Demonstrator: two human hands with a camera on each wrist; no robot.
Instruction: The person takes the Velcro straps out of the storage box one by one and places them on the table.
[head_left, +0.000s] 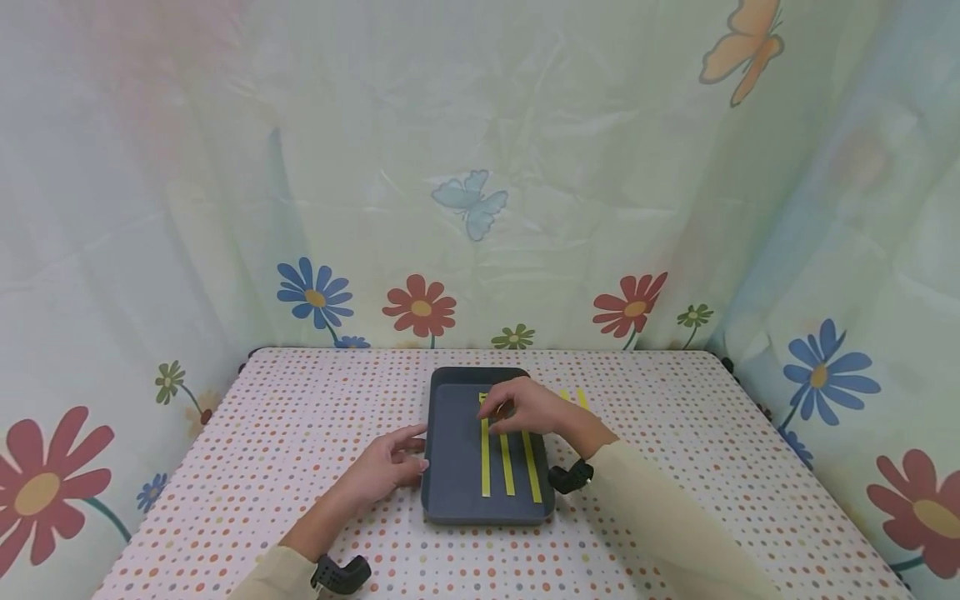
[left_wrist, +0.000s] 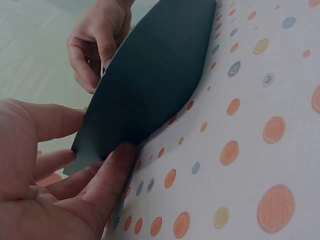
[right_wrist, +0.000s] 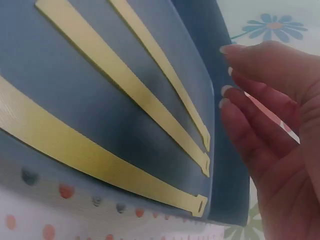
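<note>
Left hand (head_left: 380, 468) relaxed, touching side of tray (head_left: 453, 454); right hand (head_left: 531, 405) loose above yellow strips (head_left: 485, 467).

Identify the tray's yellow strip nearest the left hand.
The head view's leftmost strip in the tray; the middle strip and right strip lie farther from the left hand.

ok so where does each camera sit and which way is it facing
Head: worn on the head, facing forward and down at the tray on the dotted table; left hand, right hand and sleeves show.
Left wrist: on that wrist, facing along the left hand at the tray's outer side; the right hand shows beyond.
Right wrist: on that wrist, facing along the right hand into the tray; only that hand shows.
Shared: head and right wrist both show yellow strips.
</note>
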